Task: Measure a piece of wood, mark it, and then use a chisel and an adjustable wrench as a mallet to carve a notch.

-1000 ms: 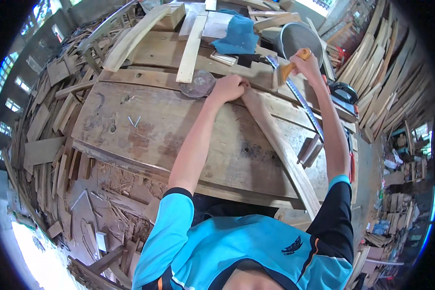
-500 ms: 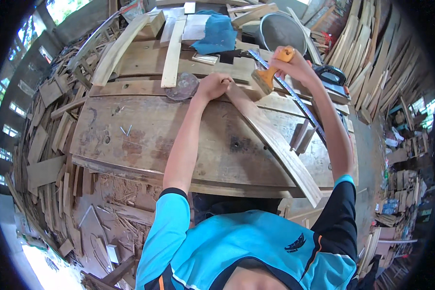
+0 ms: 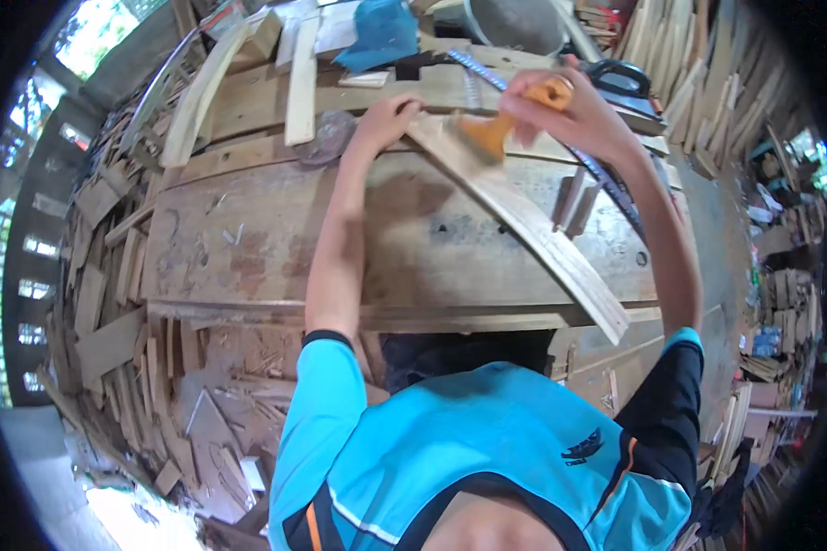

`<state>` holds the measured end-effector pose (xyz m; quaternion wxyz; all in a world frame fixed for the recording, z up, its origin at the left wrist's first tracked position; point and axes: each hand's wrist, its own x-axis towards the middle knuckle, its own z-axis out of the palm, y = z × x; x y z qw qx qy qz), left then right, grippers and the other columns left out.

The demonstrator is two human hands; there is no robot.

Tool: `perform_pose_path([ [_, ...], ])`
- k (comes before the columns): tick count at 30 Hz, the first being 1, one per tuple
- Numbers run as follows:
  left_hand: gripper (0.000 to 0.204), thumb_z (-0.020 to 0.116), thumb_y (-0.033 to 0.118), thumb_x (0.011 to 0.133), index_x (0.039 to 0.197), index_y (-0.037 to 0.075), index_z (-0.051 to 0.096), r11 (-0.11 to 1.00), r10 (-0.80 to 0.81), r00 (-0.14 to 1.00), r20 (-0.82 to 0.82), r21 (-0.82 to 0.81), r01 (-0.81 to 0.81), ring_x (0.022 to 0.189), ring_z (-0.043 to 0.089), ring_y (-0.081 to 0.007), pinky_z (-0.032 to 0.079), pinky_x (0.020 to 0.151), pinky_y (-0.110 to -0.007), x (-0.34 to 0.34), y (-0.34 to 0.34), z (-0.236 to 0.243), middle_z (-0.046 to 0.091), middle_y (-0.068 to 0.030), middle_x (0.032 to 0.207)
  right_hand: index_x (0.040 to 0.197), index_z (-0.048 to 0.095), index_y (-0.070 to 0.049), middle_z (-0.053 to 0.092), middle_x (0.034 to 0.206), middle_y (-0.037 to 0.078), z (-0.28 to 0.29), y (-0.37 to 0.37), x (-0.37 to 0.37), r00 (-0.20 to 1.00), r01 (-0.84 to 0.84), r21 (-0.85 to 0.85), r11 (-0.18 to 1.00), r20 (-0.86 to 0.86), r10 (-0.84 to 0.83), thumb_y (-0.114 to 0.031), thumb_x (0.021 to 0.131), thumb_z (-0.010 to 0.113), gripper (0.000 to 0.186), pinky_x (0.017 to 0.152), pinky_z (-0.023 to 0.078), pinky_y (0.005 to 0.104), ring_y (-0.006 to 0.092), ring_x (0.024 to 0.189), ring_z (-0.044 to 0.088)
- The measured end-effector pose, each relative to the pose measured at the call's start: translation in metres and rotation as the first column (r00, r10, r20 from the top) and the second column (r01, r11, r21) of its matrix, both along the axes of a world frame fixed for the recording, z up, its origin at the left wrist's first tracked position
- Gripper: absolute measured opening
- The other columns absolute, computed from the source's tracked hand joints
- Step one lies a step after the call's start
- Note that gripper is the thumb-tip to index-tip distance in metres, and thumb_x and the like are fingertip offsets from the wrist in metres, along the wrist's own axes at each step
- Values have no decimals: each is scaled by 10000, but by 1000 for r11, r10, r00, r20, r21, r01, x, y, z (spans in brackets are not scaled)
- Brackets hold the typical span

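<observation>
A long, pale wooden board (image 3: pixel 547 239) lies slantwise across the workbench, its near end sticking out past the front edge. At its far end, my left hand (image 3: pixel 384 126) is closed around the wood. My right hand (image 3: pixel 579 115) grips a flat brush (image 3: pixel 487 136) by its orange-yellow handle. The blurred bristle end is at the far part of the board's top face; whether it touches is hard to tell. Close to my left hand sits a round, dull grey disc-like piece (image 3: pixel 327 140).
A long blue-edged ruler (image 3: pixel 606 184) runs under my right forearm, with small upright wooden pieces (image 3: pixel 576 202) beside it. Farther back are a blue cloth (image 3: pixel 381 35), a grey bucket (image 3: pixel 516 25) and a black-handled tool (image 3: pixel 618 75). Two nails (image 3: pixel 234 235) lie on the workbench (image 3: pixel 285 266).
The brush in my right hand has come lower and left, toward the board's far end. My left hand keeps its hold on the board. The whole view has shifted slightly.
</observation>
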<state>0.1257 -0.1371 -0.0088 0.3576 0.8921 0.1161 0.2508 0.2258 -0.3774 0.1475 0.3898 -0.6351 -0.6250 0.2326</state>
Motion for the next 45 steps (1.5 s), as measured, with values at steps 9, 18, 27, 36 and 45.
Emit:
perform_pose_path([
  [9, 197, 472, 132, 854, 975, 20, 579, 992, 78, 935, 346, -124, -37, 808, 561, -137, 425, 726, -243, -77, -44, 83, 610, -85, 858, 746, 554, 6, 564, 676, 59, -19, 10, -96, 924, -353, -322, 879, -271, 272, -127, 795, 569, 143, 475, 452, 233, 105, 543, 557],
  [18, 176, 441, 65, 857, 918, -10, 588, 731, 618, 670, 412, 11, -682, 726, 578, -160, 427, 683, -265, -231, -59, 21, 613, -87, 779, 728, 556, -7, 566, 673, 70, -45, 38, -150, 733, -674, 214, 707, 308, 606, -185, 773, 548, 184, 577, 444, 290, 174, 631, 550],
  [27, 298, 368, 166, 902, 880, -17, 603, 779, 600, 752, 273, 12, -627, 725, 584, -180, 449, 683, -282, -236, -48, 17, 614, -111, 779, 784, 594, -23, 583, 680, 18, -18, 76, -53, 928, -241, 200, 950, 334, 165, -151, 768, 605, 129, 594, 435, 221, 88, 626, 539],
  [36, 306, 393, 198, 904, 863, -23, 601, 797, 602, 783, 155, -59, -601, 692, 577, -157, 445, 657, -265, -238, -52, 17, 613, -99, 746, 847, 585, -5, 577, 686, 32, -10, 64, 4, 962, -162, 78, 984, 233, 140, -93, 793, 569, 105, 515, 409, 218, 84, 569, 500],
  [45, 168, 509, 151, 842, 874, 15, 602, 743, 575, 812, 99, 354, -568, 710, 585, -132, 442, 611, -265, -226, -52, 14, 623, -102, 818, 870, 576, -10, 579, 754, 28, -6, 59, -1, 949, -194, 29, 981, 260, 180, -107, 809, 563, 116, 521, 444, 227, 83, 597, 526],
])
